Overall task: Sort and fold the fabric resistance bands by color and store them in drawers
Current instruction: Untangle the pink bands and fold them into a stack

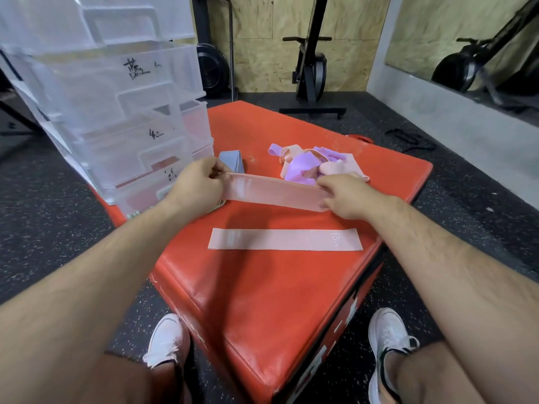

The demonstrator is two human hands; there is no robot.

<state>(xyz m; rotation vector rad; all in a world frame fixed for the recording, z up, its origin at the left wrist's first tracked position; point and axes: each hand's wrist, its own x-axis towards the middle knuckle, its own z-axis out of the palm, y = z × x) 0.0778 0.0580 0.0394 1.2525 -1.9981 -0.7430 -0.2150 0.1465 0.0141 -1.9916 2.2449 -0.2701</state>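
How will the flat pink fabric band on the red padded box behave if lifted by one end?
Probably floppy: the pink and purple bands heaped behind lie crumpled. Probably light: the left hand and right hand hold a similar pink band by finger pinches alone. Unlikely to roll: the flat pink fabric band lies flat on the red padded box.

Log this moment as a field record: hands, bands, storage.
Left hand: pinches left end of held pink fabric band
Right hand: pinches its right end
Flat pink band: lies unfolded on red padded box
Folded blue band: beside clear plastic drawer unit
Pile of purple and pink bands: behind the hands
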